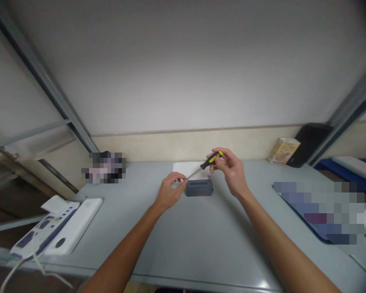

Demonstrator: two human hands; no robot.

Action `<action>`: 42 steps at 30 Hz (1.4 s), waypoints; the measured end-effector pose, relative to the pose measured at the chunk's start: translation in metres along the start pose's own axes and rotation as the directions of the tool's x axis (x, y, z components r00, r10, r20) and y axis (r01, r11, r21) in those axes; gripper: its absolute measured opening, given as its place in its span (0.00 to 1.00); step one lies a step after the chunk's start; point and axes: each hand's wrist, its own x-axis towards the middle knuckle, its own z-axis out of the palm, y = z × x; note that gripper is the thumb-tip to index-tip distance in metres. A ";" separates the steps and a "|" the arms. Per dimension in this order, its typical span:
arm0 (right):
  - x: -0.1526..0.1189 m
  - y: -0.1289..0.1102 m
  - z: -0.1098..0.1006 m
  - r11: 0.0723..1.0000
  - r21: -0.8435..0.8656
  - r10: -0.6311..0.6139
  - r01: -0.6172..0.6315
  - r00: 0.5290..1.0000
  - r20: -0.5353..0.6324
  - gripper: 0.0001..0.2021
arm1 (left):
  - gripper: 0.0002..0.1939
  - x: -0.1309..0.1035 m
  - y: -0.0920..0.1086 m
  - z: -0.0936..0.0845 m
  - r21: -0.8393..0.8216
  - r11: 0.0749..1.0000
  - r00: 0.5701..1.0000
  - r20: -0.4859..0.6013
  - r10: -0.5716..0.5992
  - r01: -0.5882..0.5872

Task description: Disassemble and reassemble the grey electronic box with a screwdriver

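Note:
A black and yellow screwdriver point(212, 160) is held by its handle in my right hand point(232, 171), its shaft slanting down to the left. My left hand point(171, 190) pinches at the screwdriver's tip with thumb and fingers; whether a small part such as a screw is there too is hard to make out. Just below the tip, a dark grey box point(199, 188) with a row of vent slots on top sits on the table, close to my left fingertips. Behind it lies a white sheet point(187, 167), partly hidden by the hands and the screwdriver.
A white power strip point(45, 228) and a white flat device point(76, 228) lie at the table's left, with cables over the edge. A blurred-out item point(105, 167) stands at the back left. At the back right are a yellow box point(283, 151) and a black case point(311, 142).

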 end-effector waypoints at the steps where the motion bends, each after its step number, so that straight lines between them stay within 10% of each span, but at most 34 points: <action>1: 0.000 0.001 -0.001 1.000 0.006 0.000 0.000 1.000 -0.003 0.14 | 0.05 0.000 0.000 0.000 -0.003 1.000 1.000 -0.003 0.007 -0.007; 10: 0.000 0.005 -0.002 1.000 0.009 0.024 -0.024 0.999 -0.022 0.15 | 0.04 0.002 -0.003 0.001 -0.045 0.999 0.998 -0.058 -0.002 -0.001; 27: -0.004 0.002 0.009 0.999 0.017 0.031 -0.029 0.994 -0.105 0.18 | 0.14 0.000 -0.012 0.013 -0.340 0.875 0.921 -0.060 -0.384 0.343; 42: -0.006 0.001 0.011 1.000 -0.011 0.006 -0.007 0.996 -0.087 0.18 | 0.14 0.001 -0.008 0.009 -0.307 0.894 0.930 -0.069 -0.362 0.326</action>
